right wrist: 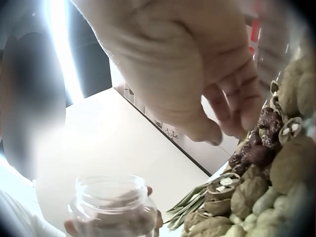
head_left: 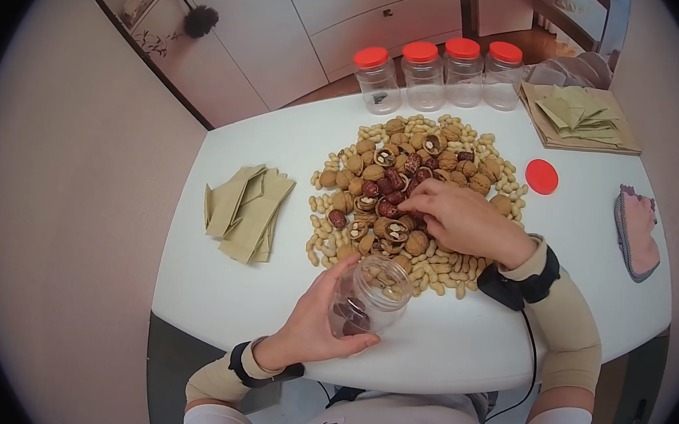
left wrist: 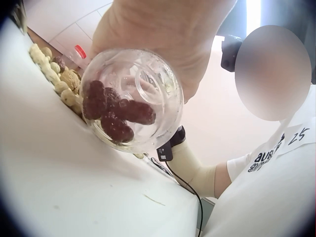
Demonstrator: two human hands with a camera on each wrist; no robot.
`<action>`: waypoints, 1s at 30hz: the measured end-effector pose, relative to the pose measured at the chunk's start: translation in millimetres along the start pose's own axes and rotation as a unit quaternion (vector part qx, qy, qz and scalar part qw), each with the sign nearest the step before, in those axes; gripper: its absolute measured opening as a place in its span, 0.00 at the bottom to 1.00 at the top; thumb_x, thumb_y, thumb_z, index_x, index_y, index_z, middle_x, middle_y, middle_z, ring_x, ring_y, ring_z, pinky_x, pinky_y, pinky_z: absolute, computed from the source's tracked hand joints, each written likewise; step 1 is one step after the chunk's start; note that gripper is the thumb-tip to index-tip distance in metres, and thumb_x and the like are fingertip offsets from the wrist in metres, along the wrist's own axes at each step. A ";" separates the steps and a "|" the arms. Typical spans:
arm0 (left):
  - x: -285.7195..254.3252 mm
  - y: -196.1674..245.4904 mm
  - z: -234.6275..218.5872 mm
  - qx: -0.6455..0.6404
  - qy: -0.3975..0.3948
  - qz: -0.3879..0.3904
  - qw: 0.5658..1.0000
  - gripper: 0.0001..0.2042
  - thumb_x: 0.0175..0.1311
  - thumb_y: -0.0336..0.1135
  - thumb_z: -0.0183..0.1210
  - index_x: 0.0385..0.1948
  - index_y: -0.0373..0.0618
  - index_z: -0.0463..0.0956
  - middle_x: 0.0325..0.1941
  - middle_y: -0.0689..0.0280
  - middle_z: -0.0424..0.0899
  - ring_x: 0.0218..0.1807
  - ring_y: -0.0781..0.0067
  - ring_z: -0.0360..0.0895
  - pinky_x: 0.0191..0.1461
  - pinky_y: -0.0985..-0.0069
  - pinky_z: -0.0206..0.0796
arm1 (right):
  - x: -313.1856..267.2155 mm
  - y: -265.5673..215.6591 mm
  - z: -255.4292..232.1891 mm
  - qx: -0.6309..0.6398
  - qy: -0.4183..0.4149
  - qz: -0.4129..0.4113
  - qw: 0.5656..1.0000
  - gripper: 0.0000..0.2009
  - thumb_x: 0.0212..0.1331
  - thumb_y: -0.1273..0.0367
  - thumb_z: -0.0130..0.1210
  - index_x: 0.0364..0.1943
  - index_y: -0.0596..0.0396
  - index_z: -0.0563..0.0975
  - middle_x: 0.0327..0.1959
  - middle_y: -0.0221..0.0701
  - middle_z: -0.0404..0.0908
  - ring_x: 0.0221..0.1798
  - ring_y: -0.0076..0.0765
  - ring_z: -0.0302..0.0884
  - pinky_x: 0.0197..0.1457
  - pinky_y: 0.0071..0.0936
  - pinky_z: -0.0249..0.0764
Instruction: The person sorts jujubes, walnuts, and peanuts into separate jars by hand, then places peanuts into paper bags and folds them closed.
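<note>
My left hand (head_left: 310, 318) grips a clear plastic jar (head_left: 387, 313) round its side, in front of the nut pile. The jar is tilted and has no lid. Several dark red dates (left wrist: 118, 108) lie against its bottom in the left wrist view. Over the middle of the pile, my right hand (head_left: 468, 219) reaches down with bent, relaxed fingers right at a cluster of red dates (head_left: 390, 186). In the right wrist view a gap shows between its thumb and fingers (right wrist: 232, 111), with nothing held there. Walnuts (head_left: 418, 241), some cracked, surround the dates.
Peanuts (head_left: 456, 267) ring the pile on the white table (head_left: 441, 342). Several red-lidded jars (head_left: 423, 82) line the far edge. A loose red lid (head_left: 542, 176) and a pink-grey cloth (head_left: 636, 235) lie right. Folded paper bags (head_left: 246, 212) lie left, more paper (head_left: 578, 116) back right.
</note>
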State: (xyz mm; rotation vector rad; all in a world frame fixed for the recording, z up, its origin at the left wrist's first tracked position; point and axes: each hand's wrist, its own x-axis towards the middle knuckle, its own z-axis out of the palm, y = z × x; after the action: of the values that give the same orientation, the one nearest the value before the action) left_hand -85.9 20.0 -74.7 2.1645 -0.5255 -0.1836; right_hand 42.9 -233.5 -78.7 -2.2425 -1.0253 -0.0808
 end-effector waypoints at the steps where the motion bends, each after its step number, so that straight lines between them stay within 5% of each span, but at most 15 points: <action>1: -0.4 0.2 -0.1 -0.011 -0.002 -0.012 1.000 0.52 0.43 0.44 0.75 0.69 0.36 0.50 0.65 0.47 0.64 0.65 0.53 0.68 0.64 0.64 0.64 | -0.1 1.5 3.0 -0.032 -0.030 0.020 0.999 0.15 0.56 0.75 0.53 0.48 0.53 0.80 0.45 0.35 0.77 0.46 0.45 0.77 0.46 0.39 0.75; 6: -0.4 -2.9 0.4 -0.013 -0.002 -0.011 1.000 0.52 0.43 0.44 0.75 0.69 0.37 0.50 0.66 0.48 0.63 0.66 0.54 0.67 0.65 0.64 0.63 | 0.3 6.2 12.9 -0.085 -0.064 0.069 0.992 0.16 0.53 0.75 0.55 0.49 0.52 0.79 0.45 0.35 0.75 0.46 0.45 0.77 0.47 0.39 0.75; 14: -1.5 -3.7 0.8 -0.024 0.000 -0.019 1.000 0.52 0.43 0.44 0.75 0.69 0.36 0.50 0.66 0.48 0.63 0.66 0.55 0.66 0.66 0.64 0.62 | 4.6 8.1 2.5 -0.061 -0.006 0.047 0.997 0.06 0.56 0.73 0.52 0.35 0.57 0.78 0.38 0.38 0.77 0.40 0.48 0.79 0.45 0.41 0.76; 21: -0.7 -1.7 0.8 -0.019 0.000 -0.013 1.000 0.52 0.44 0.44 0.75 0.69 0.36 0.50 0.66 0.49 0.64 0.66 0.56 0.67 0.65 0.64 0.62 | -0.6 11.3 4.1 -0.059 0.016 0.022 0.998 0.09 0.55 0.71 0.56 0.41 0.53 0.80 0.38 0.37 0.76 0.42 0.47 0.78 0.45 0.40 0.74; 23: -0.7 -1.7 0.6 -0.020 -0.001 -0.017 1.000 0.52 0.44 0.44 0.75 0.69 0.36 0.50 0.66 0.49 0.64 0.65 0.56 0.67 0.65 0.64 0.62 | 0.3 9.1 8.8 -0.088 -0.068 0.062 0.992 0.14 0.55 0.70 0.55 0.46 0.51 0.81 0.40 0.37 0.79 0.43 0.48 0.79 0.48 0.42 0.76; 30: -1.2 -6.0 2.3 -0.024 0.007 -0.004 1.000 0.52 0.44 0.44 0.75 0.69 0.36 0.50 0.65 0.49 0.64 0.64 0.56 0.68 0.64 0.65 0.63 | 3.2 10.1 9.4 -0.098 -0.062 0.081 0.990 0.09 0.56 0.70 0.56 0.41 0.52 0.80 0.36 0.36 0.76 0.41 0.47 0.78 0.44 0.41 0.75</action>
State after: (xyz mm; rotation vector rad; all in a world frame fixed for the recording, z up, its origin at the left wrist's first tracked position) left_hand -85.9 22.1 -80.9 2.1208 -0.5007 -0.1836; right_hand 50.2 -230.7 -90.5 -2.5282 -0.9281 0.0303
